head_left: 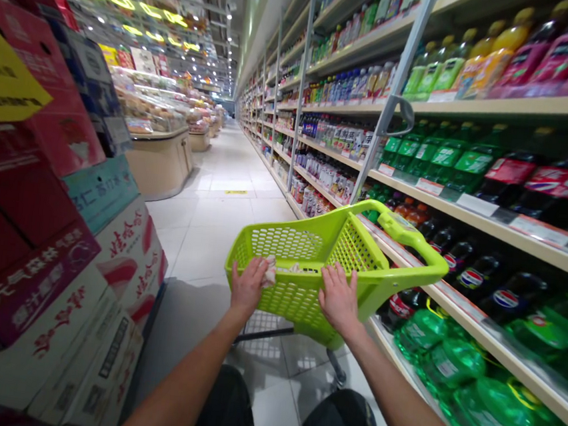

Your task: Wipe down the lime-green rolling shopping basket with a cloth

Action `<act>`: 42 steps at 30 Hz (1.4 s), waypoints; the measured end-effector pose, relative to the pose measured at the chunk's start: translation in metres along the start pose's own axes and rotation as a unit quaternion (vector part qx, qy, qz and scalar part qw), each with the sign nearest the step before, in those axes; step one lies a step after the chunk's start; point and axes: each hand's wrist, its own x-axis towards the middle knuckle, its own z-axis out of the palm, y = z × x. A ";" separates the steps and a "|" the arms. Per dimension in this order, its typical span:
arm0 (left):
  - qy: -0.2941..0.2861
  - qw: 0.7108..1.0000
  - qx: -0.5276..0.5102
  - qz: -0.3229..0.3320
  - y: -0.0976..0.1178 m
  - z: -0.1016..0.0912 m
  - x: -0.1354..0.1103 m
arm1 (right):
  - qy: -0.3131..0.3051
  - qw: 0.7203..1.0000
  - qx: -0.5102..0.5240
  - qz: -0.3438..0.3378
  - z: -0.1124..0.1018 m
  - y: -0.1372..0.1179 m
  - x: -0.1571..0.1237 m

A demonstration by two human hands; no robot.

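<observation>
A lime-green shopping cart (286,293) with a holed plastic basket stands side-on in front of my knees, its handle to the right. My left hand (247,286) is closed over the near rim toward the basket's left end. A crumpled pale tissue or cloth (269,272) sticks out beside its fingers, pressed at the rim. Farther right, my right hand (340,299) grips the same rim, fingers hooked over the edge. Small pale items (299,269) lie inside the basket, too small to make out.
Shelves of bottled drinks (470,157) line the right side, close to the cart handle (407,231). Stacked drink cartons (81,280) rise on the left. A tiled aisle (215,200) runs ahead, past a display counter (158,161) with packaged goods.
</observation>
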 end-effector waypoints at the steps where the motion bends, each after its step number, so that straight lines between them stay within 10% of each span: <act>1: -0.001 0.999 -0.010 0.030 0.017 0.004 0.002 | -0.002 1.000 -0.001 -0.004 -0.001 -0.001 0.000; 6: -0.012 0.994 -0.033 0.104 0.055 0.013 0.006 | -0.013 0.999 -0.004 -0.031 -0.006 0.005 -0.002; 13: 0.002 0.997 0.025 -0.069 -0.036 -0.010 -0.008 | 0.009 1.000 0.012 -0.002 -0.004 0.009 -0.005; 21: -0.012 0.992 -0.040 0.122 0.056 0.011 0.003 | 0.004 1.000 -0.007 -0.013 -0.006 0.014 -0.005; 28: -0.010 0.999 0.022 -0.030 -0.037 -0.009 -0.013 | 0.018 1.000 -0.008 0.015 0.000 0.019 -0.008; 36: -0.009 0.995 -0.012 0.095 0.024 0.004 -0.007 | 0.018 0.999 -0.025 0.030 0.000 0.019 -0.009; 42: -0.013 1.000 0.010 0.011 -0.025 -0.009 -0.015 | 0.007 0.999 -0.027 0.027 0.001 0.029 -0.014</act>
